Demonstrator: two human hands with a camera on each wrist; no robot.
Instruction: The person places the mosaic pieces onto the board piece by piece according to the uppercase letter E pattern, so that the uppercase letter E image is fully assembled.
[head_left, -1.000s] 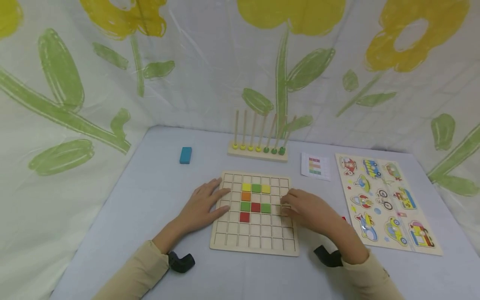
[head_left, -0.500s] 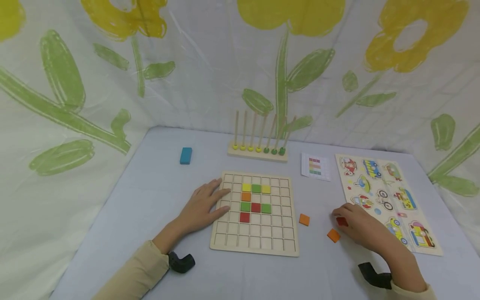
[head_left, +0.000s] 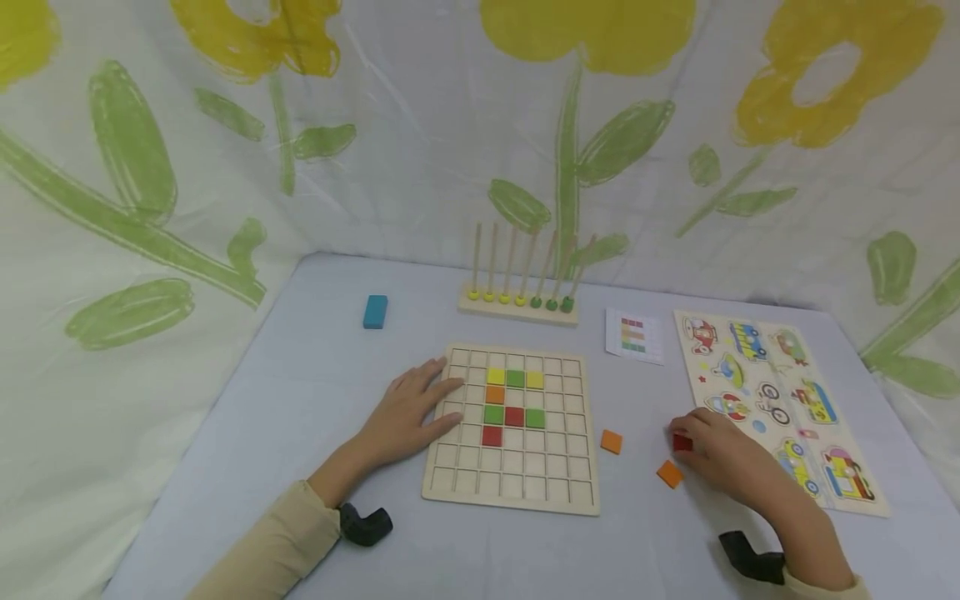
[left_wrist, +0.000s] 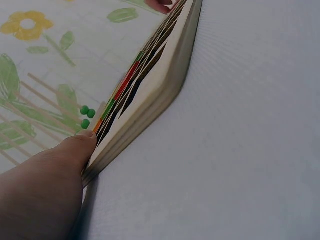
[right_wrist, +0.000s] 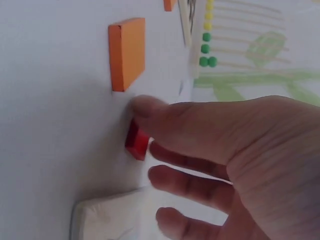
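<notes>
A wooden grid board [head_left: 510, 487] lies on the table, with several yellow, green, orange and red square tiles in its cells, such as a red tile [head_left: 492, 436]. My left hand [head_left: 408, 412] rests on the board's left edge, fingers spread; the left wrist view shows its thumb [left_wrist: 75, 150] against the rim. To the right of the board, my right hand [head_left: 716, 450] pinches a loose red tile [head_left: 682, 442] between thumb and fingers, low at the table. The thumb partly covers this red tile [right_wrist: 136, 141] in the right wrist view.
Two orange tiles, one by the board [head_left: 611, 442] and one near my right hand [head_left: 670, 474], lie loose. A picture puzzle board [head_left: 757, 383] is at the right. Behind stand a bead rack [head_left: 517, 312], a pattern card [head_left: 633, 336] and a blue block [head_left: 375, 312].
My right hand has moved right, from the board's right edge to the red tile, and its fingers now pinch it. The left hand has stayed on the board.
</notes>
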